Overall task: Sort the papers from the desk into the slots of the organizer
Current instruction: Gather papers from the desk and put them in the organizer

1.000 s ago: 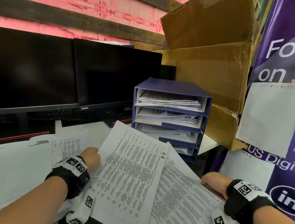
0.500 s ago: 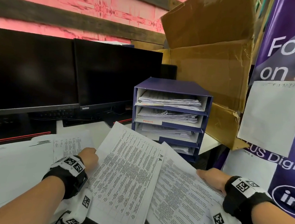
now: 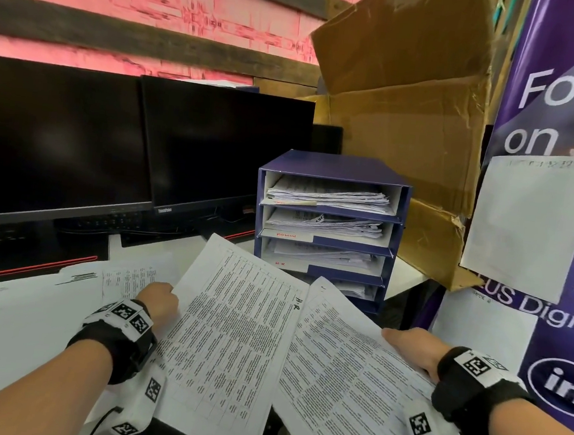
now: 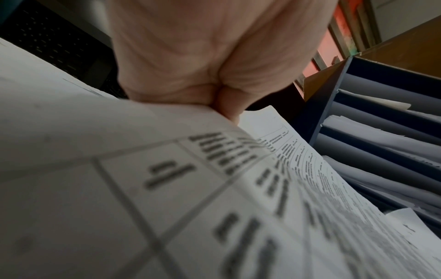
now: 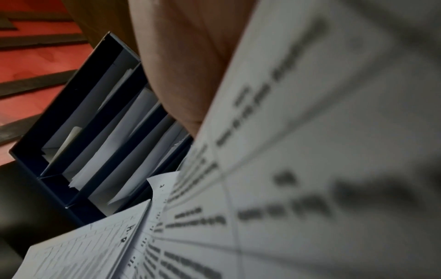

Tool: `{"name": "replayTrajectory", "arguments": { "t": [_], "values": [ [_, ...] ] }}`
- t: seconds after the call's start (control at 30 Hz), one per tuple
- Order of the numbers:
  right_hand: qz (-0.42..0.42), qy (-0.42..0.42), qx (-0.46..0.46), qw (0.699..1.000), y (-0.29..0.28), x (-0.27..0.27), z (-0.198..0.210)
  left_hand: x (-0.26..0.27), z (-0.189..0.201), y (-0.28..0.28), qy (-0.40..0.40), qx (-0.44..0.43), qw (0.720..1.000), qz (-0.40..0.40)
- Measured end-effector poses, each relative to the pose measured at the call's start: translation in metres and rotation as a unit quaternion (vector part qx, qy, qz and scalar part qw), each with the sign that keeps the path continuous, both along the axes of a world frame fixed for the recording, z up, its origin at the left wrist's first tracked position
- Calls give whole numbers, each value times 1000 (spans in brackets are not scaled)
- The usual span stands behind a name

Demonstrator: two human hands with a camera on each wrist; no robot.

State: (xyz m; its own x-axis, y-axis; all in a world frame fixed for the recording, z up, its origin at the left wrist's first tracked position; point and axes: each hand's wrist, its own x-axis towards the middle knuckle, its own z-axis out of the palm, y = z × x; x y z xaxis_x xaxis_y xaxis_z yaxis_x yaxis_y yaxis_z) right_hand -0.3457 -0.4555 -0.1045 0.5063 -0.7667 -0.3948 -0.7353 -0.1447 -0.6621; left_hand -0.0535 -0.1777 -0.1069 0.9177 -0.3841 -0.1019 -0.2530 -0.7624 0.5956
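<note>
In organizer (image 3: pixel 330 220) slots: paper stacks (image 3: pixel 328 195); each hand grips printed sheet.

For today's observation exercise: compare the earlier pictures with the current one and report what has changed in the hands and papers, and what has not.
Very little. The right hand has edged slightly forward and inward with its sheet. The left hand still holds the sheet marked H.R in much the same place. Neither hand took hold of or let go of anything. The organizer, its filled slots and the monitors are unchanged.
</note>
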Motion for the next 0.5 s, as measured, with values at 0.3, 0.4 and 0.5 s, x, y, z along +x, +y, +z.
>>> {"name": "replayTrajectory", "arguments": {
  "t": [0.3, 0.4, 0.5],
  "values": [
    [27, -14, -150, 988, -5, 17, -6, -8, 0, -10, 3, -1, 1000, -18],
    [5, -72, -134, 988, -9, 21, -7, -10, -1, -11, 3, -11, 1000, -22],
    [-41, -124, -110, 985, -13, 22, -8, -8, 0, -10, 3, -11, 1000, -29]
  ]
}}
